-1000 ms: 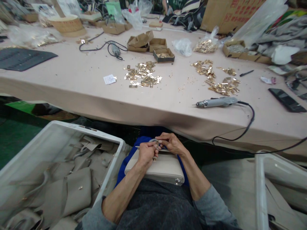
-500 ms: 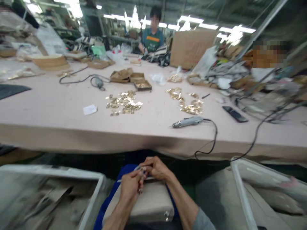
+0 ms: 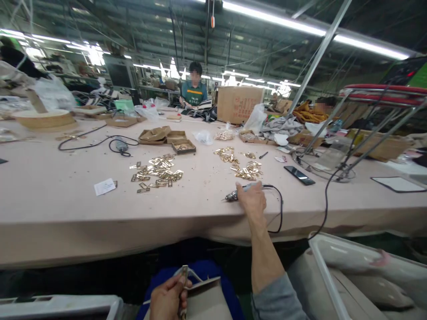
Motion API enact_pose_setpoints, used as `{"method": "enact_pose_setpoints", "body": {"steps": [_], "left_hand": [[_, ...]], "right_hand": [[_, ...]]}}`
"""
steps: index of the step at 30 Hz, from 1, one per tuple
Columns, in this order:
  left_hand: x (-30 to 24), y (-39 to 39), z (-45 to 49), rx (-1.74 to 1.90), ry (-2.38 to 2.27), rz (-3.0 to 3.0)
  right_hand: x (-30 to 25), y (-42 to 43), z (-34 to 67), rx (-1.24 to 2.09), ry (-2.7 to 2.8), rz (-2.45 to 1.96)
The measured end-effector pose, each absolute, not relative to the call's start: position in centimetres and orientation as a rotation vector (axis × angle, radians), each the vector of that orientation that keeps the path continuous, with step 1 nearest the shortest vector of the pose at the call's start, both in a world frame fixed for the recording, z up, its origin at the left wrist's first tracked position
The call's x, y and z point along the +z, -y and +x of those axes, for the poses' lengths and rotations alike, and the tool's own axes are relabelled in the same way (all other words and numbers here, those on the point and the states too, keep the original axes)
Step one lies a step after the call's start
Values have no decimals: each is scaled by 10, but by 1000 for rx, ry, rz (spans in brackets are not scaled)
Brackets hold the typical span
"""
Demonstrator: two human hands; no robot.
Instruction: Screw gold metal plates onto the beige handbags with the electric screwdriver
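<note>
My right hand (image 3: 252, 199) reaches over the table's front edge, its fingers closed over the grey body of an electric screwdriver (image 3: 231, 196), which lies with its tip to the left. A black cord trails from its rear end. Low in the view, my left hand (image 3: 170, 297) pinches a small gold metal plate (image 3: 184, 269) at the edge of a beige bag-like piece (image 3: 208, 300) on my lap. A thin pale strip curves beside the plate. Part of the beige piece is cut off by the lower frame edge.
Gold metal plates lie in a left pile (image 3: 160, 171) and a right pile (image 3: 248, 171). Behind them stands a small open box (image 3: 183, 147). A phone (image 3: 299, 175) lies right. White bins (image 3: 328, 271) flank my lap. A co-worker (image 3: 194, 91) is across the table (image 3: 66, 200).
My right hand has left the beige piece and moved up and forward onto the screwdriver. My left hand still holds at the piece. The view has tilted upward.
</note>
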State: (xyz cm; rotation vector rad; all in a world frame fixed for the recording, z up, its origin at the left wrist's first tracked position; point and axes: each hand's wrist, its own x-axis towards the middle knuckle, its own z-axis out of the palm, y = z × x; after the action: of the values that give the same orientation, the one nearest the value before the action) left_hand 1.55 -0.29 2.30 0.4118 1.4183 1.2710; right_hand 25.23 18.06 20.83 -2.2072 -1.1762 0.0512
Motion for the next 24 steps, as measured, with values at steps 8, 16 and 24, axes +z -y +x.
{"method": "enact_pose_setpoints", "body": {"steps": [8,16,24], "left_hand": [[18,3,11,1262,-1433,430],[16,1,12,1246,-1438,484],[16,1,12,1225,-1455,467]], "right_hand": [[197,-207,263,372,809,-1983],[181,-216,265,1084,368,-799],[195,-240,252,1294,141,-574]]}}
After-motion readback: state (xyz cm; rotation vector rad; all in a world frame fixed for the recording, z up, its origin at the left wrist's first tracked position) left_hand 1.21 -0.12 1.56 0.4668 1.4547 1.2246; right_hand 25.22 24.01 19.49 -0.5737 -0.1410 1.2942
